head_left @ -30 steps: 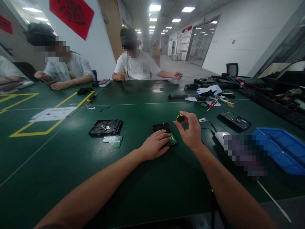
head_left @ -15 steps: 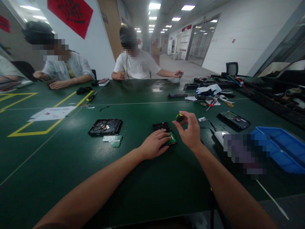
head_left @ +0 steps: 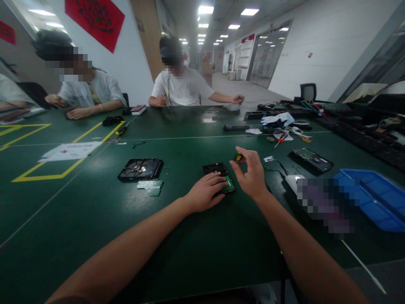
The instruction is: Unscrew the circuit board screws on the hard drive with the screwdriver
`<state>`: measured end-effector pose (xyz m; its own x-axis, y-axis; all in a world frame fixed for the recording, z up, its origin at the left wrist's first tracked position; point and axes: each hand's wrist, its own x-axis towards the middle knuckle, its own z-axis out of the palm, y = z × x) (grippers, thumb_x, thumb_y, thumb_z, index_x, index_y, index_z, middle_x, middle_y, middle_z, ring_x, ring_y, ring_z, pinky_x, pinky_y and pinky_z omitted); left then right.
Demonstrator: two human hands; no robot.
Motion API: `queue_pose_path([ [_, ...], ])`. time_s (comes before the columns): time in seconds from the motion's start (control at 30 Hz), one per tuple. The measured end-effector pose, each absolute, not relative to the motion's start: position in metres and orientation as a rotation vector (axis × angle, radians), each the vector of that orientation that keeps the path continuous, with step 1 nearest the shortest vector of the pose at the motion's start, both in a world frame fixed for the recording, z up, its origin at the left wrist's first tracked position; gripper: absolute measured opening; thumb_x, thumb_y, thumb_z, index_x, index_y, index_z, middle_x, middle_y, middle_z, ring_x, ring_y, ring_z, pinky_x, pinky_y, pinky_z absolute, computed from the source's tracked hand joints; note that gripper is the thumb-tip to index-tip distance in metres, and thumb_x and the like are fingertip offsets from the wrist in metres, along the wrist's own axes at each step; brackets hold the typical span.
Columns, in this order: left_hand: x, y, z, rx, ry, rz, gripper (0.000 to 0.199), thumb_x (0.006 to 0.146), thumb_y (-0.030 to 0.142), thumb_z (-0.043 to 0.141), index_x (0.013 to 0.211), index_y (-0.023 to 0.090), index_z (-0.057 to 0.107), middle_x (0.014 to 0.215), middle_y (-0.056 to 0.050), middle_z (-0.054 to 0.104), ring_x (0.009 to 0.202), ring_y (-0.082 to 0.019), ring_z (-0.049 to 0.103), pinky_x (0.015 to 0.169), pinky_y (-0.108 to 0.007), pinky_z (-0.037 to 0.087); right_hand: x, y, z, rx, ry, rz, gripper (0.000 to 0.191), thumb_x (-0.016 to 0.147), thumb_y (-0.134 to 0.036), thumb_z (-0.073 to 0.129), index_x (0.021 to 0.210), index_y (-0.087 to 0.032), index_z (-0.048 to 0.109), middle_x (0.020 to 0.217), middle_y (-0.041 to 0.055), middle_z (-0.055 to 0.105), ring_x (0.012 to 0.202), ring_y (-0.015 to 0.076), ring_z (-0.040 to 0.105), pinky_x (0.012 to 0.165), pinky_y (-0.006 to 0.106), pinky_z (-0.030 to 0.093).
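Outstretched left fingers (head_left: 217, 180) lie across the drive (head_left: 215, 168); right fingers (head_left: 250, 158) pinch a yellow-black handle (head_left: 237, 157).

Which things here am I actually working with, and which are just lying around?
In use: black drive with green board, under your left hand; yellow-and-black tool handle, in your right hand.

Seemingly lying about: red screwdriver; paper; blue tray.

The tool handle (head_left: 238, 157) was yellow and black, the hard drive (head_left: 215, 168) black with a green board (head_left: 229, 185), the bench (head_left: 82, 211) dark green.
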<state>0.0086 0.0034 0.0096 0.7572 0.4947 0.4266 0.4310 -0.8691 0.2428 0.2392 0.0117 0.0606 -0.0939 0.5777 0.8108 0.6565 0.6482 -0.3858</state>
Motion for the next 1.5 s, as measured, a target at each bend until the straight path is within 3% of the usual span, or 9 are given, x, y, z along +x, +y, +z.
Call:
queue_pose_path([
  [0.13,0.009,0.004,0.009,2.81,0.74,0.755,0.043,0.105,0.037,0.062,0.145,0.022,0.061,0.148,-0.013,0.065,0.154,-0.034,0.049,0.127,-0.058,0.044,0.24,0.012,0.059,-1.007,-1.775,-0.062,0.052,0.107,-0.028,0.057,0.157,-0.035,0.05,0.13,0.0105,0.07,0.111,0.0296,0.071,0.1,0.057,0.062],
  [0.33,0.009,0.005,0.008,2.825,0.743,0.758,0.043,0.105,0.037,0.061,0.145,0.021,0.061,0.149,-0.013,0.065,0.153,-0.034,0.05,0.128,-0.058,0.043,0.238,0.013,0.053,-0.989,-1.738,0.115,0.053,0.109,-0.029,0.051,0.162,-0.031,0.042,0.141,0.0121,0.069,0.112,0.0271,0.076,0.101,0.052,0.063],
  [0.47,0.009,0.004,0.009,2.818,0.739,0.761,0.043,0.105,0.037,0.062,0.145,0.021,0.061,0.148,-0.013,0.065,0.154,-0.034,0.049,0.128,-0.057,0.043,0.238,0.013,0.056,-0.991,-1.744,-0.013,0.051,0.105,-0.031,0.062,0.155,-0.032,0.05,0.137,0.0114,0.069,0.112,0.0289,0.072,0.097,0.052,0.063],
  [0.67,0.009,0.004,0.009,2.804,0.747,0.756,0.043,0.104,0.037,0.062,0.145,0.022,0.061,0.148,-0.013,0.065,0.153,-0.034,0.049,0.127,-0.059,0.043,0.24,0.011,0.064,-1.001,-1.753,-0.098,0.049,0.1,-0.033,0.071,0.147,-0.033,0.057,0.125,0.0094,0.067,0.099,0.0268,0.068,0.085,0.049,0.064],
  [0.77,0.009,0.004,0.009,2.808,0.742,0.772,0.043,0.104,0.037,0.062,0.145,0.022,0.062,0.148,-0.013,0.065,0.154,-0.034,0.049,0.127,-0.058,0.044,0.241,0.012,0.062,-1.008,-1.755,-0.113,0.048,0.103,-0.031,0.066,0.15,-0.034,0.055,0.124,0.0092,0.068,0.1,0.0274,0.069,0.089,0.052,0.064],
  [0.93,0.009,0.004,0.008,2.821,0.746,0.753,0.043,0.105,0.037,0.061,0.145,0.02,0.061,0.148,-0.013,0.065,0.154,-0.034,0.049,0.128,-0.057,0.043,0.24,0.013,0.055,-0.983,-1.777,0.047,0.055,0.109,-0.027,0.052,0.162,-0.035,0.042,0.143,0.011,0.067,0.11,0.0267,0.074,0.1,0.054,0.063],
  [1.2,0.009,0.004,0.009,2.813,0.743,0.762,0.043,0.105,0.036,0.062,0.145,0.022,0.061,0.148,-0.013,0.065,0.153,-0.034,0.05,0.128,-0.059,0.043,0.239,0.011,0.06,-0.998,-1.782,-0.08,0.054,0.102,-0.032,0.068,0.154,-0.036,0.053,0.122,0.0086,0.068,0.102,0.0271,0.071,0.09,0.052,0.065],
  [1.37,0.009,0.003,0.009,2.82,0.749,0.753,0.043,0.105,0.036,0.062,0.145,0.02,0.061,0.148,-0.014,0.065,0.154,-0.035,0.049,0.128,-0.058,0.043,0.24,0.013,0.057,-0.975,-1.793,0.023,0.058,0.106,-0.025,0.059,0.161,-0.035,0.044,0.14,0.0103,0.068,0.114,0.0286,0.072,0.1,0.054,0.063],
  [1.5,0.009,0.004,0.008,2.823,0.744,0.767,0.043,0.104,0.036,0.062,0.145,0.021,0.061,0.148,-0.013,0.065,0.153,-0.034,0.05,0.127,-0.058,0.044,0.24,0.015,0.053,-0.956,-1.798,0.098,0.058,0.107,-0.025,0.056,0.163,-0.034,0.041,0.142,0.0106,0.068,0.111,0.0272,0.075,0.103,0.054,0.062],
])
